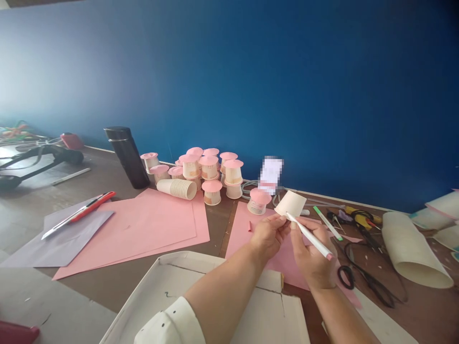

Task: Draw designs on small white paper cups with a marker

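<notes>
Holding a paper cup and a white marker above the desk.
Starts at left with a red knife lying on purple paper, passes a black bottle, a stack of nested cups on its side and pink-topped cups; grasps the tilted paper cup by its lower edge in the left grip, pinches the white marker in the right grip, tip close to that cup; ends at a green-ended pen and a pale tube.

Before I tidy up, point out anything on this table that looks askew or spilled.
The stack of nested paper cups lies on its side, odd beside the pink-topped cups, which stand upright. I see no spill.
</notes>
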`<state>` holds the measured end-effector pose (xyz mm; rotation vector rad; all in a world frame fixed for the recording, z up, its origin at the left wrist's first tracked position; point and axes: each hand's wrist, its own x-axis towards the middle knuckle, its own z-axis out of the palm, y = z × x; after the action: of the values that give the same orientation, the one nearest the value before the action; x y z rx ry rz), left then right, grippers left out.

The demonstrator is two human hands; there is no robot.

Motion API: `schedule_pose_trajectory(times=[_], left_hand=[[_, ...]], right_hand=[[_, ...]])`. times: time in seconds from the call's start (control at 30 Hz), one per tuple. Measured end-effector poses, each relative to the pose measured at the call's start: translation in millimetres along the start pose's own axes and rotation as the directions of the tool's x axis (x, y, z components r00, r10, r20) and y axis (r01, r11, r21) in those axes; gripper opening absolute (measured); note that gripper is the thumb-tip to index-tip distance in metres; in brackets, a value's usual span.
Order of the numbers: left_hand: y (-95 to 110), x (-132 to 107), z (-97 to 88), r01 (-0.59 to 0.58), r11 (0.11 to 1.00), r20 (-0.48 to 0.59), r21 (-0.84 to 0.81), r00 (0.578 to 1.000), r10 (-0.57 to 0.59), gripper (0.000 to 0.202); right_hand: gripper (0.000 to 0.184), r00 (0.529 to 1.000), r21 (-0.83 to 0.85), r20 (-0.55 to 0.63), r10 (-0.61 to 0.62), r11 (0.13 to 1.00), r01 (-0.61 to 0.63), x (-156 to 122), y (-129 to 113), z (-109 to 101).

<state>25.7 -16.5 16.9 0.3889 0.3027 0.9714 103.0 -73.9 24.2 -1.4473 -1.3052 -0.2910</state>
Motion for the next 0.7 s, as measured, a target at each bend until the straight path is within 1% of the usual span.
schedule_pose_trajectory(times=[0.13, 0.23, 0.33, 0.5, 0.7], left_hand=[[-2.1, 3.0, -3.5, -0.024, 1.000, 0.016, 0.001, 1.000, 0.024, 0.007], [-3.8, 4.9, -5.3, -0.038, 0.999, 0.015, 0.033, 0.999, 0.038, 0.009], [-4.8, 5.7, -5.6, -0.052, 0.997, -0.011, 0.060, 0.999, 0.053, 0.010], [-4.9, 6.4, -5.0, -0.079, 0.995, -0.032, 0.056, 0.996, 0.081, 0.014], [-5.3, 5.6, -2.7, -0.097, 0.990, -0.025, 0.104, 0.995, 0.100, 0.015]], right_hand=[[0.021, 1.000, 0.003, 0.011, 0.008, 1.000, -0.008, -1.3, 7.2, 2.8], [0.021, 1.000, -0.017, 0.012, -0.007, 1.000, 0.007, -2.3, 5.3, 3.7], [0.022, 1.000, -0.053, 0.004, -0.019, 0.998, 0.019, -2.4, 1.9, 3.9], [0.023, 1.000, -0.089, -0.001, 0.029, 0.996, -0.029, -0.7, 3.8, 3.6], [0.021, 1.000, -0.114, 0.003, -0.020, 0.993, 0.020, -0.3, 5.4, 4.0]])
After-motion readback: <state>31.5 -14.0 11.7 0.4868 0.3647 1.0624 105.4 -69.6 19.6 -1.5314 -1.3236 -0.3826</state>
